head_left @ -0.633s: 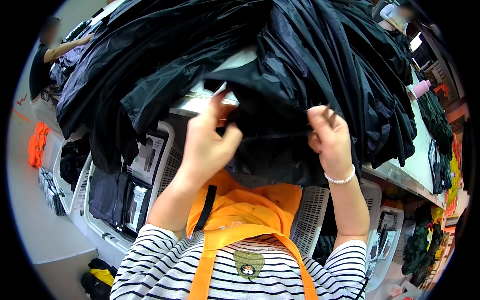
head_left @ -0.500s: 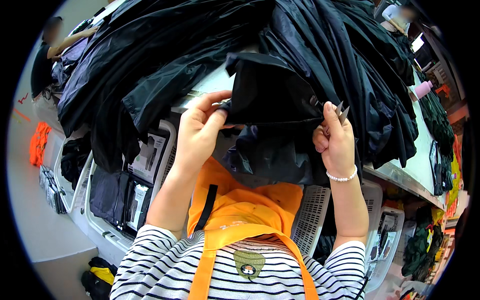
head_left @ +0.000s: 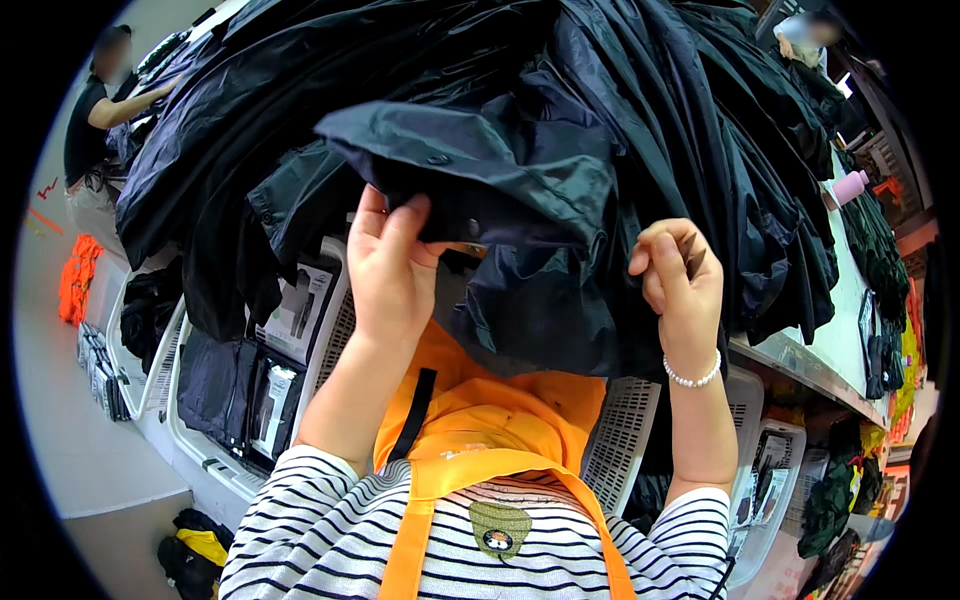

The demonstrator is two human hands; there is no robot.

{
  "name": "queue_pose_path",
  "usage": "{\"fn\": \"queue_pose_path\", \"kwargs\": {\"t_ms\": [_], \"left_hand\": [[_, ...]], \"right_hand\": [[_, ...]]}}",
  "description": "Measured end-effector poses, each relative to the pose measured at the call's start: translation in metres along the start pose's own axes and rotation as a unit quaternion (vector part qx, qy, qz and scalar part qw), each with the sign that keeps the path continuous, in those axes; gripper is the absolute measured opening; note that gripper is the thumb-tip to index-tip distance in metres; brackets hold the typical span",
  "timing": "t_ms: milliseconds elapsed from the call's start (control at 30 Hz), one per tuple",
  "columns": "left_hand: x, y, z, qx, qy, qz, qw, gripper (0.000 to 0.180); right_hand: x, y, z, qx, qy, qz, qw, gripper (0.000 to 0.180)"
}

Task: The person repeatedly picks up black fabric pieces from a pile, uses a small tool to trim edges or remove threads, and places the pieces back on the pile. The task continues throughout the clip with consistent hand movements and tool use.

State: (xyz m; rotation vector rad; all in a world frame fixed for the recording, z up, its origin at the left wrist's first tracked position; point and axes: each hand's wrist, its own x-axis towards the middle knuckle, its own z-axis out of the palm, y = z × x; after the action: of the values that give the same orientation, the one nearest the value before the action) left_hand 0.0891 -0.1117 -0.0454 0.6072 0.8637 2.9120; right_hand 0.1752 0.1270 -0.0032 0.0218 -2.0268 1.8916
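My left hand point(head_left: 393, 265) pinches the edge of a dark, shiny garment point(head_left: 545, 310) with round snap buttons along its flap. The flap is lifted and folds over toward the far side, above my orange apron point(head_left: 490, 405). My right hand point(head_left: 683, 280), with a beaded bracelet at the wrist, is closed beside the garment's right side. The pointed snips it held half a second ago are hidden by its curled fingers and palm. Whether these fingers also touch the cloth, I cannot tell.
A large heap of dark garments point(head_left: 640, 100) covers the worktable point(head_left: 850, 300). White plastic baskets point(head_left: 335, 320) with packaged dark clothes stand below it. A pink bottle point(head_left: 848, 187) is at the table's right. One co-worker point(head_left: 95, 130) is at far left, another point(head_left: 805, 40) at far right.
The garment's flap has turned over, so its snap buttons now show. My left hand has moved slightly left. My right hand has turned and moved away from the edge; the snips' blades no longer show.
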Motion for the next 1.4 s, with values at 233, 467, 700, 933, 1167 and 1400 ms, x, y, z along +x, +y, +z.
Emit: {"fn": "queue_pose_path", "kwargs": {"t_ms": [233, 467, 700, 933, 1167, 1400], "left_hand": [[-0.018, -0.019, 0.02, 0.083, 0.068, -0.013, 0.994, 0.028], [-0.028, 0.025, 0.022, 0.473, -0.066, -0.115, 0.871, 0.037], [-0.014, 0.042, 0.038, 0.695, -0.024, 0.32, 0.644, 0.05], [0.013, 0.004, 0.067, 0.627, -0.286, 0.297, 0.661, 0.037], [0.05, -0.005, 0.044, 0.311, -0.256, -0.272, 0.874, 0.018], [0.053, -0.013, 0.04, 0.245, -0.156, -0.408, 0.866, 0.02]], "right_hand": [[-0.001, -0.031, 0.041, -0.107, -0.028, -0.111, 0.988, 0.038], [0.009, -0.029, 0.028, -0.035, 0.005, -0.138, 0.99, 0.01], [-0.007, -0.023, 0.023, -0.112, 0.018, -0.125, 0.986, 0.008], [-0.007, -0.025, 0.04, -0.066, 0.033, -0.129, 0.989, 0.011], [0.005, -0.012, 0.002, -0.081, -0.099, -0.02, 0.992, 0.016], [0.012, -0.004, -0.004, -0.035, -0.101, 0.019, 0.994, 0.019]]}}
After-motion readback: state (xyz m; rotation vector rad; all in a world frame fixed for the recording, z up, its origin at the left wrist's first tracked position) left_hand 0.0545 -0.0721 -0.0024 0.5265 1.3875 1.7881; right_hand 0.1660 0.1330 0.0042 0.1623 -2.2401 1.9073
